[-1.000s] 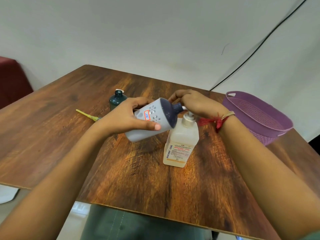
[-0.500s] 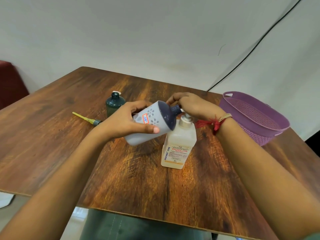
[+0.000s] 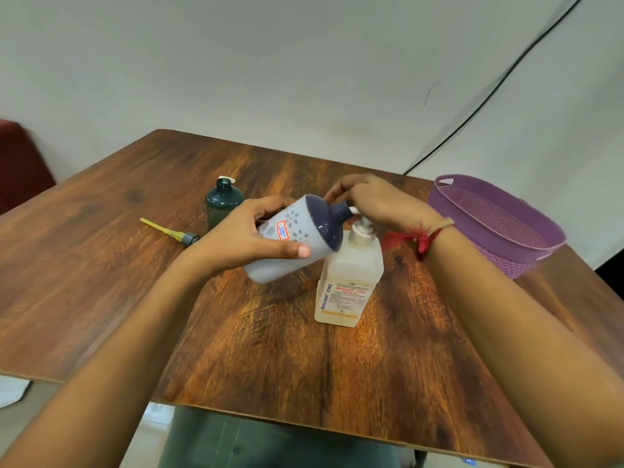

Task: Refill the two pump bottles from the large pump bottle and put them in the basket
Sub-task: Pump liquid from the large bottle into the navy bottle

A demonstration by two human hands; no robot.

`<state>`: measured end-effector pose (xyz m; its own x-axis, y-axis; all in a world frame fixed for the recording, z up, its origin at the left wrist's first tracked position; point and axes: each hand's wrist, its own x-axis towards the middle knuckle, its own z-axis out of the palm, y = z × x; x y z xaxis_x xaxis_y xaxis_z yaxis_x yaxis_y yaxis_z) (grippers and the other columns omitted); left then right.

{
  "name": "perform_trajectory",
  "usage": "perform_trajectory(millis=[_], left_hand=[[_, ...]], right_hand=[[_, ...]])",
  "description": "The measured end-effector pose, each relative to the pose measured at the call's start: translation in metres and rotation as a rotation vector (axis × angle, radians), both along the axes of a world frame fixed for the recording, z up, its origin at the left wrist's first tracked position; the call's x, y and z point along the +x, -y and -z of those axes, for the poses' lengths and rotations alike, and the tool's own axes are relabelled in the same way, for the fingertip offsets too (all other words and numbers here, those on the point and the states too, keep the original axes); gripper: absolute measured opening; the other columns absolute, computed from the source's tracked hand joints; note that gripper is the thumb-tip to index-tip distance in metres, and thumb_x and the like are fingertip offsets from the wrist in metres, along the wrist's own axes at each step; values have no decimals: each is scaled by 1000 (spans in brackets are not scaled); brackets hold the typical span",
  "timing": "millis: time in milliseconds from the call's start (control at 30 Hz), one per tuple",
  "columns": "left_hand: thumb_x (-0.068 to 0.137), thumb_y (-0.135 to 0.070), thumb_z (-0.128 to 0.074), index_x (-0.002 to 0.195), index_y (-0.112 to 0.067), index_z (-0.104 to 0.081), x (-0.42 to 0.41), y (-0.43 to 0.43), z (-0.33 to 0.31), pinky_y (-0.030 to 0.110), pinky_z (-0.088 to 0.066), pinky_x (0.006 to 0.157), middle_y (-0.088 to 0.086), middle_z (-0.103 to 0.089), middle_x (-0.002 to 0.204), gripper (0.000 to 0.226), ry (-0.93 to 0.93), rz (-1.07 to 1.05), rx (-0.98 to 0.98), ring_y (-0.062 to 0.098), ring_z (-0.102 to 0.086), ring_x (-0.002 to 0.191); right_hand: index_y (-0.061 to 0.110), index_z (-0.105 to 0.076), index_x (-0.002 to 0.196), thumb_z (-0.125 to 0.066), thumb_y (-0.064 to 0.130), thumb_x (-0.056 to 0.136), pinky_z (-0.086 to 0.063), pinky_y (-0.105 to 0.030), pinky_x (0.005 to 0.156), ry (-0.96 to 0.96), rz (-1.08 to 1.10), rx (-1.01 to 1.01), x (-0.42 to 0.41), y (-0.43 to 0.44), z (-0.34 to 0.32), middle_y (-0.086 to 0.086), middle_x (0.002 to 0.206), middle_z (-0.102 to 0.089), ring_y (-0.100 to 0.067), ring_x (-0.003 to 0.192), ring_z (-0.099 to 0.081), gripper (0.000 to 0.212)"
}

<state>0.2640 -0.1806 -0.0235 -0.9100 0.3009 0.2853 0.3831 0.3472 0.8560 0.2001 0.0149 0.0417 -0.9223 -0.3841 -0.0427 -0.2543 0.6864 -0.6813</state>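
Observation:
My left hand (image 3: 243, 238) grips a white pump bottle (image 3: 270, 270) with a dark blue top. The bottle is tilted with its open neck up against the nozzle of the large pump bottle (image 3: 351, 275). That large translucent bottle, with an orange-and-blue label, stands upright at the table's middle. My right hand (image 3: 381, 201) lies over its pump head, fingers curled down round it and hiding most of it. A dark green bottle (image 3: 223, 201) without its pump stands behind my left hand. The purple basket (image 3: 449, 204) sits at the right.
A loose pump with a yellow tube and grey cap (image 3: 169, 231) lies on the wooden table (image 3: 304, 359), left of the green bottle. The basket is close to the table's right edge. A black cable runs down the wall behind it.
Both hands and the tilted bottle stay at the large bottle's pump. Only the view has shifted slightly.

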Motion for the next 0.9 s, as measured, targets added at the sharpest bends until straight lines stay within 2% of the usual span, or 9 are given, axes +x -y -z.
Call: perform_trajectory(millis=[100, 167, 267, 533, 600, 667, 767, 833, 900], left_hand=[[56, -52, -72, 109, -16, -60, 0, 1, -1, 31, -55, 70, 3, -64, 96, 65, 4, 6, 9, 18, -64, 85], [56, -52, -73, 112, -14, -60, 1, 2, -1, 35, -55, 71, 5, -64, 98, 68, -3, 6, 11, 20, -64, 87], [56, -52, -73, 113, -13, -60, -1, -1, -1, 35, -54, 72, 6, -64, 99, 70, -8, -1, 11, 20, -64, 86], [55, -53, -72, 108, -10, -60, 0, 1, 0, 31, -53, 70, 7, -63, 97, 69, -7, 5, 13, 19, -64, 84], [56, -53, -72, 109, -11, -60, 0, 3, 1, 30, -54, 70, 5, -63, 97, 68, -1, 4, 12, 18, -64, 85], [57, -52, -72, 110, -15, -61, 0, 2, 2, 25, -54, 69, 1, -64, 96, 66, 1, 5, 26, 14, -64, 84], [58, -52, -72, 112, -16, -61, -1, -2, 3, 22, -53, 67, -2, -65, 96, 66, -4, -2, 44, 11, -64, 83], [58, -52, -72, 111, -16, -61, -2, -4, 3, 21, -52, 67, -2, -64, 96, 65, -11, 4, 41, 11, -64, 83], [57, -54, -71, 110, -16, -60, -2, -3, 2, 24, -53, 68, -1, -64, 96, 66, -13, 8, 29, 13, -64, 84]], right_hand=[[12, -65, 93, -31, 1, 92, -45, -36, 92, -22, -12, 23, -3, -1, -8, 0, 98, -60, -21, 100, -55, 35], [13, -65, 92, -32, 1, 91, -46, -35, 91, -24, -13, 17, -3, 1, -6, -3, 104, -60, -20, 98, -55, 35], [13, -64, 92, -34, -1, 88, -49, -33, 79, -16, -33, -13, 1, 3, -1, -6, 104, -60, -21, 91, -56, 33], [15, -62, 88, -32, -4, 88, -48, -38, 89, 6, -12, -82, 2, 1, -3, -12, 102, -63, -27, 96, -59, 36], [16, -61, 97, -34, 3, 95, -48, -40, 93, -5, -6, -107, -2, 0, -2, -15, 100, -64, -27, 97, -60, 29], [16, -54, 118, -36, 15, 100, -47, -39, 94, -34, 20, -129, -6, -1, 3, -14, 100, -62, -26, 99, -61, 25], [19, -43, 134, -36, 17, 100, -46, -33, 85, -35, 53, -103, -8, -2, 9, -8, 101, -60, -21, 94, -58, 34], [20, -44, 134, -37, 15, 100, -43, -26, 78, -29, 55, -107, -7, -2, 9, -2, 95, -55, -12, 84, -53, 35], [19, -45, 133, -38, 20, 101, -45, -19, 68, -38, 51, -98, -6, -2, 6, -1, 95, -54, -12, 79, -53, 33]])
